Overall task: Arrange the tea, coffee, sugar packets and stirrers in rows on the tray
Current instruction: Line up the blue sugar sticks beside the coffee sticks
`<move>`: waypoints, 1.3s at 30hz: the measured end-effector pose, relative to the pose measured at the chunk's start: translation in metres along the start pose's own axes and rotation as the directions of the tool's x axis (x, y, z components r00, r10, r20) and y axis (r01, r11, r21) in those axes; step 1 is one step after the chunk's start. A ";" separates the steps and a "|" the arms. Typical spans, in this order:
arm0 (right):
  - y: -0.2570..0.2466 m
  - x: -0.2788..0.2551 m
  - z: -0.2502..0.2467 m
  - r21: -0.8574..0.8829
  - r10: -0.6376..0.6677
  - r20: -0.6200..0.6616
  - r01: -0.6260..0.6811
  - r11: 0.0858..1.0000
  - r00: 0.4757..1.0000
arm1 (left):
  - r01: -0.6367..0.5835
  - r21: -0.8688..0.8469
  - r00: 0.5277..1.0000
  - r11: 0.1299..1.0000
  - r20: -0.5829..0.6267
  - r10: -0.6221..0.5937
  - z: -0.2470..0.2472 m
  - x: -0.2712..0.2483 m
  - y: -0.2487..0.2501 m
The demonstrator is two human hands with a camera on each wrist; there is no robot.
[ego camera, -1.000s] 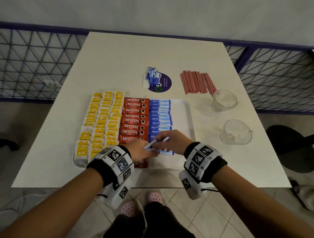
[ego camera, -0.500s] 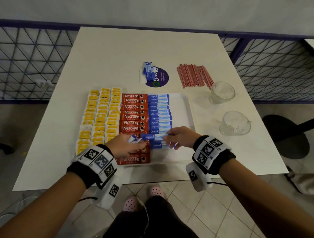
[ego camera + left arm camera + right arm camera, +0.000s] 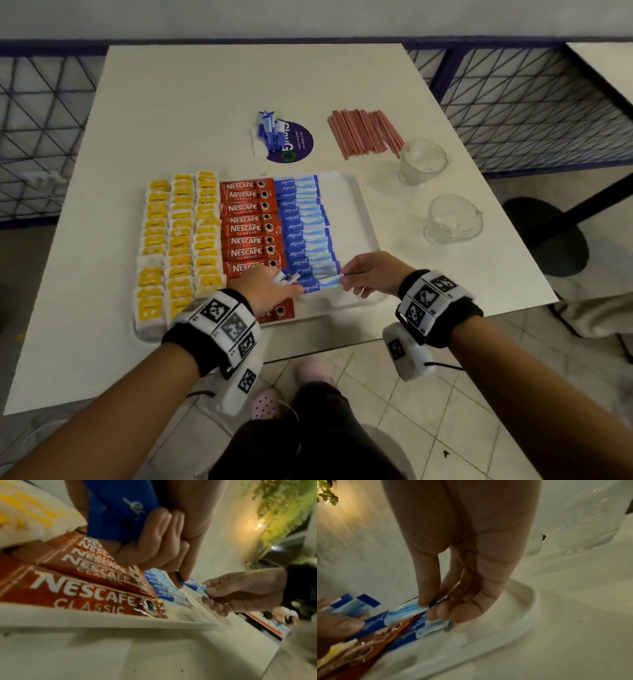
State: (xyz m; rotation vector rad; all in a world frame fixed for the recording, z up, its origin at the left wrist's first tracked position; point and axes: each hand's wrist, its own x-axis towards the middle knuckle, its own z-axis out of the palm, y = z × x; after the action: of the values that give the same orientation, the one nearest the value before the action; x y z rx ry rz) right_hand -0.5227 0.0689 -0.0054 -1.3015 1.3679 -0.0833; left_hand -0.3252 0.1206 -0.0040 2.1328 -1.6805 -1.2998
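Currently right hand (image 3: 371,274) pinches one sugar packet (image 3: 323,283) by its end at tray (image 3: 356,205) near edge, left hand (image 3: 265,286) clutches spares; light, floppy, grip ends.

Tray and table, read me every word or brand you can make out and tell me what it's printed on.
"NESCAFE CLASSIC": red coffee sachets on the tray.
"equal": blue sugar packets beside them.
Yellow tea bags: print too small to read.
Purple round sticker on the table: lettering upside down, not legible.
Wrist bands: coded squares only, no words.
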 end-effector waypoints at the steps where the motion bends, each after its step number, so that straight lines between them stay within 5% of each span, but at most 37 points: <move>1: 0.002 -0.001 0.000 -0.030 0.017 -0.004 -0.017 0.999 1.000 | -0.024 0.069 1.000 0.997 0.001 0.024 0.000 0.000 0.003; 6: 0.008 0.002 0.003 -0.099 0.099 -0.052 -0.104 0.990 0.994 | -0.071 0.251 0.997 0.965 -0.001 0.073 0.000 0.000 0.008; 14: 0.004 0.007 0.008 -0.277 0.055 -0.104 -0.082 0.957 0.993 | -0.117 0.456 0.993 0.882 0.081 0.090 0.010 0.004 0.013; 39: -0.006 0.016 0.002 -0.325 0.143 -0.069 -0.158 0.932 0.987 | -0.087 0.529 0.996 0.844 0.054 0.069 0.008 0.011 0.018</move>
State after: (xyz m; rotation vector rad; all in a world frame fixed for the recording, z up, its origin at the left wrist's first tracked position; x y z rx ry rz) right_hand -0.5131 0.0567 -0.0122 -1.4703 1.5621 0.2339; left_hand -0.3440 0.1075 -0.0048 2.2799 -2.3348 -0.9180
